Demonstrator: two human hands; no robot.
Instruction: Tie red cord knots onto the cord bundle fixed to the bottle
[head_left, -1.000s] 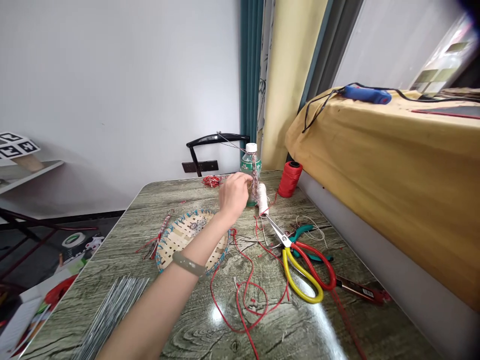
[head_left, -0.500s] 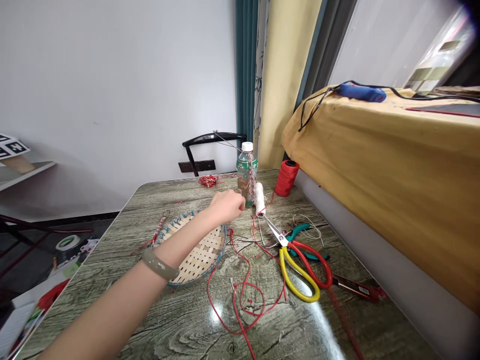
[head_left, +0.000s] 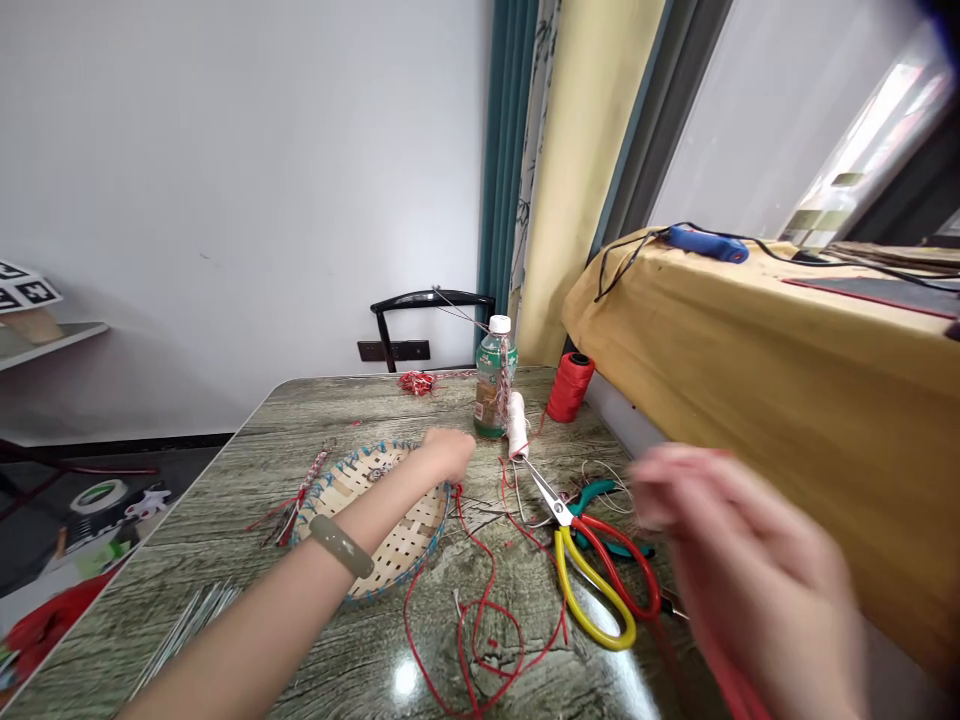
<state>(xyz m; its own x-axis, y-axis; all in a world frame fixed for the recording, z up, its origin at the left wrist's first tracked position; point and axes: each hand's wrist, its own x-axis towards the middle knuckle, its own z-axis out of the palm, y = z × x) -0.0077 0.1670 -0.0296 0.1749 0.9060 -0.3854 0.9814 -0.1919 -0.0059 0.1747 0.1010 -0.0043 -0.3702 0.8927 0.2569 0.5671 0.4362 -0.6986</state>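
My left hand (head_left: 448, 453), a bangle on its wrist, is closed above the right rim of the round woven bamboo basket (head_left: 409, 545). What its fingers hold, if anything, is hidden. My right hand (head_left: 757, 565) is raised at the right, smeared by motion, with its fingers drawn together. A red cord (head_left: 733, 680) runs down from it, and red shows at its fingertips. Between the hands lie scissors (head_left: 559, 510) with one yellow and one red handle, over teal-handled pliers (head_left: 596, 492). A loose red cord (head_left: 491, 590) curls on the table in front of the basket.
A plastic bottle (head_left: 495, 385), a white thread spool (head_left: 517, 425) and a red thread spool (head_left: 571, 388) stand toward the back. A red-and-white thread bundle (head_left: 417, 383) lies behind. Thin sticks (head_left: 187, 625) lie front left. A yellow-draped surface (head_left: 720, 350) borders the right.
My right hand has come into view at the right with red cord. My left hand remains closed near the basket's rim. The whole view has shifted slightly, with the table lower.
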